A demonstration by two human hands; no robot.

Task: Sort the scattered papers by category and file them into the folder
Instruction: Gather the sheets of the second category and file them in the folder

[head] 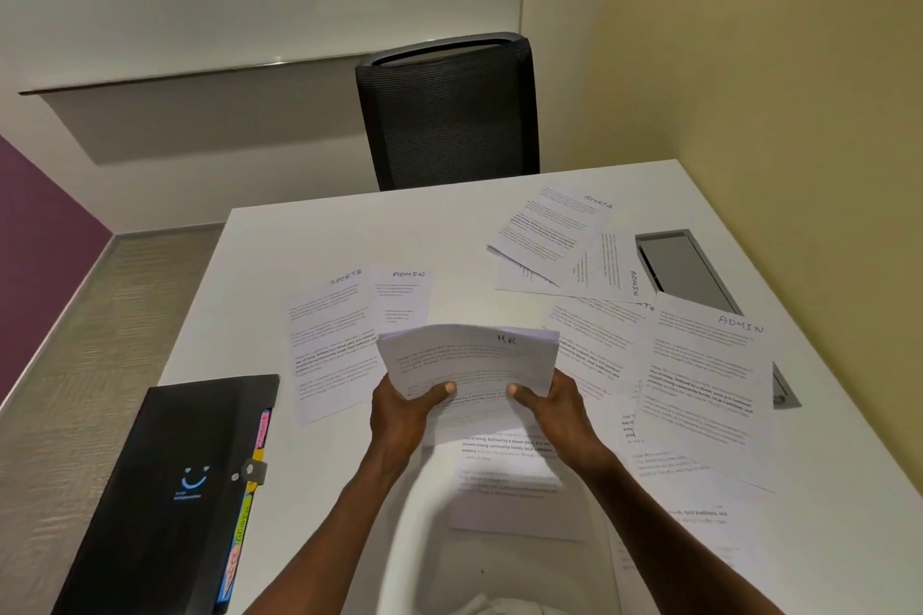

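A small stack of printed sheets with "HR" handwritten on top (pixel 469 360) is lifted above the white table (pixel 349 235). My left hand (pixel 404 410) grips its lower left edge, and my right hand (pixel 554 410) grips its lower right edge, thumbs on top. More sheets lie flat: one marked "SPORTS" (pixel 329 340) and one marked "ADMIN" (pixel 405 297) to the left, another "SPORTS" sheet (pixel 552 225) at the back right, an "ADMIN" sheet (pixel 699 380) on the right. A black expanding folder (pixel 170 494) with coloured tabs lies shut at the near left.
A black mesh chair (pixel 449 115) stands behind the table's far edge. A grey cable hatch (pixel 689 270) is set into the table at the right, by the yellow wall. Further sheets (pixel 514 479) lie under my hands near the front edge.
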